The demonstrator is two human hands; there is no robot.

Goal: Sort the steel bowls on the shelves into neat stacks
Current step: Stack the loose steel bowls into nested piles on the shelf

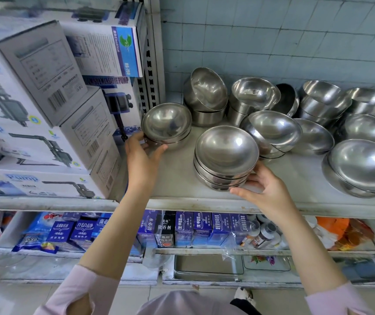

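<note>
On the shelf (177, 178), a low stack (167, 123) of bowls touches the left hand (142, 162) fingers (139, 137); a taller stack (226, 153) touches the right hand (270, 192) fingers (260, 170). More bowls (318, 103) lie behind and right of both; pump boxes (45, 110) stand left.

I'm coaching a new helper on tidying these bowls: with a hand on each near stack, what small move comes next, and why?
Probably lift the left stack with the left hand and nest it into the front stack, which the right hand steadies. Both stacks sit level, look alike in shape, and each is held in a grip.
</note>
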